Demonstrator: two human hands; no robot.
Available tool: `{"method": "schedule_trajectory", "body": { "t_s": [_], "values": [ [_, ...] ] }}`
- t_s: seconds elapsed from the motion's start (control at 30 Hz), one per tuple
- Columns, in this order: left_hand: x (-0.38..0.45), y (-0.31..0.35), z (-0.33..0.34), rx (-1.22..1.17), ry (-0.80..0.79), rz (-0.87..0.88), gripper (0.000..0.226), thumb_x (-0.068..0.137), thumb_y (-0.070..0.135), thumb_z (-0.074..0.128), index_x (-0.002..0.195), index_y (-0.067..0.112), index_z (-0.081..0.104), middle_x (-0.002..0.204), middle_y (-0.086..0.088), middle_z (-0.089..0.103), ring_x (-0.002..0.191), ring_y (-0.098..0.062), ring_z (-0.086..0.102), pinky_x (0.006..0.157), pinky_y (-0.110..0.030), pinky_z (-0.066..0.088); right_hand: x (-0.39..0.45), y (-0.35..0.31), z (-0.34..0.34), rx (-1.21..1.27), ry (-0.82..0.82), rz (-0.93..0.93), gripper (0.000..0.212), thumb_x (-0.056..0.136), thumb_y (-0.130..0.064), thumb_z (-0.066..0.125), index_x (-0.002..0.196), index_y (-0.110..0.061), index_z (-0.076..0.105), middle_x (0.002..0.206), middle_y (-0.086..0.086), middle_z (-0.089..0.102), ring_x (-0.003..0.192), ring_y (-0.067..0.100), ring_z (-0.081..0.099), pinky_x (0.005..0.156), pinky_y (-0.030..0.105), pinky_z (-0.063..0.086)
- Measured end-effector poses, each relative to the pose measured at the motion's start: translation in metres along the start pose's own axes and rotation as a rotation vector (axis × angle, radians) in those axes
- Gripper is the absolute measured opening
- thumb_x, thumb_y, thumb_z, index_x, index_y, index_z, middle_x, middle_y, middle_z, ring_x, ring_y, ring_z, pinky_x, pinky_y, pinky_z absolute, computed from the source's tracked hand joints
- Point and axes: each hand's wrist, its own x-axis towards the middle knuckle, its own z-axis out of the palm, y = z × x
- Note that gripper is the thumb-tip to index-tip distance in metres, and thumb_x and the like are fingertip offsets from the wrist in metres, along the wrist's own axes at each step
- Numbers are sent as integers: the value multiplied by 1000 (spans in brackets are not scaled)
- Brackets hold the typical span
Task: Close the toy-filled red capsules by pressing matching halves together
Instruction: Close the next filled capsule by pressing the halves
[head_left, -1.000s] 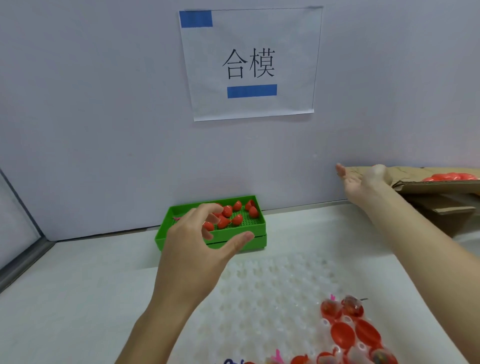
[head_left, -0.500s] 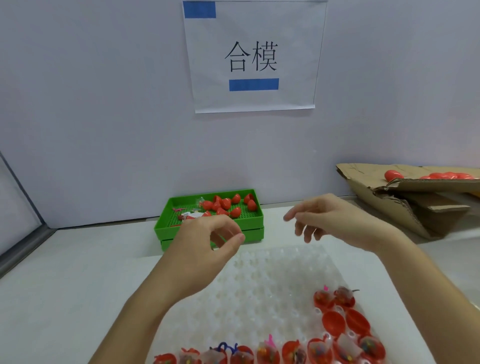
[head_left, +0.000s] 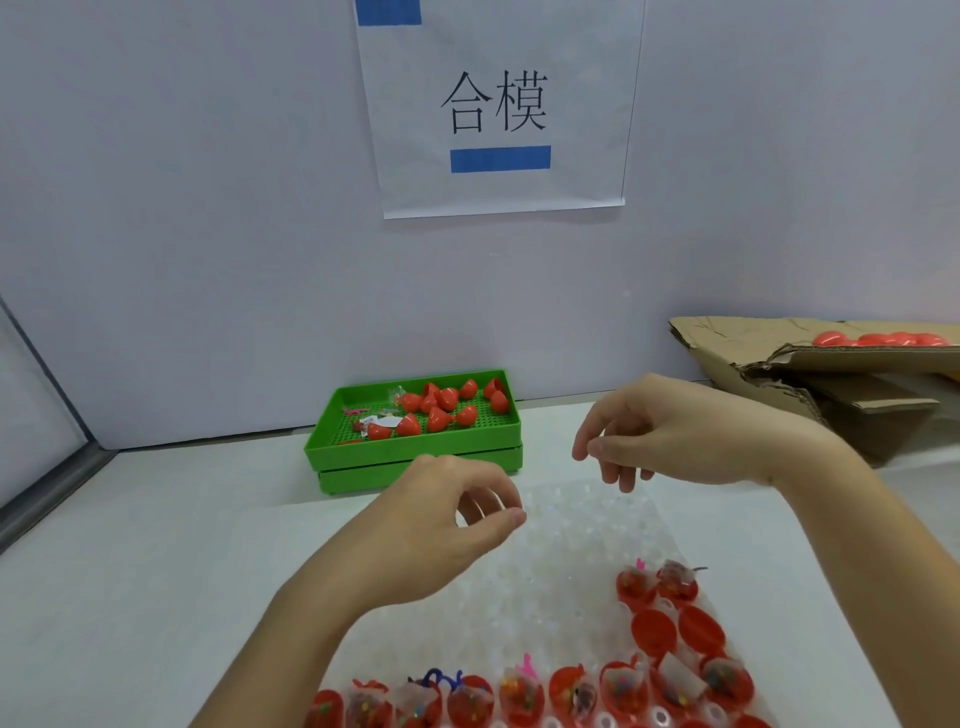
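Both hands were up over the clear dimpled plastic holder tray (head_left: 571, 525), neither holding anything. My left hand (head_left: 441, 535) hung at about 9 o'clock of the tray's middle, fingers loosely curled, thumb tip close to the fingertips, nothing visible between them. My right hand (head_left: 670, 431) sat at about 1 o'clock from the left one, well apart from it, fingers hanging down relaxed, thumb and forefinger near each other but empty.

The open red capsule halves loaded with small bagged toys (head_left: 623, 686) sat in the tray's pockets: one row along the 6 o'clock edge, and a cluster running up the 4 o'clock side. Two halves in that cluster (head_left: 675, 631) looked empty, just red cups. All of them were uncapped.

The green perforated plastic tray (head_left: 415, 452) sat at 12 o'clock past the left hand, against the wall, stacked on a second green tray. It held loose red pointed capsule tops (head_left: 441, 405) plus a few stray toy bags on its 9 o'clock side.

The torn brown cardboard box (head_left: 810, 374) was at 2 o'clock, with more red plastic pieces (head_left: 883, 339) showing over its edge. A white paper sign with black characters and blue tape strips (head_left: 498, 109) was stuck on the wall at 12 o'clock.
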Motion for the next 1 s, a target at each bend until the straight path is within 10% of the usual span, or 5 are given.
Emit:
{"method": "schedule_trajectory", "body": {
  "t_s": [0.43,1.0],
  "values": [
    [21,40,60,-29,-237,95,18,90,33,70,105,24,74,81,7,61,66,-7,55,62,-19,43,4,-5,6,-73,22,8,19,100,-26,54,94,-31,71,77,-10,74,72,4,71,77,35,59],
    [22,66,74,94,-115,-49,14,87,21,64,98,17,72,102,-5,60,90,-27,61,75,-39,54,4,-10,10,-69,54,-4,18,100,-25,54,97,-31,71,77,-8,74,72,3,70,73,30,58]
  ]
}}
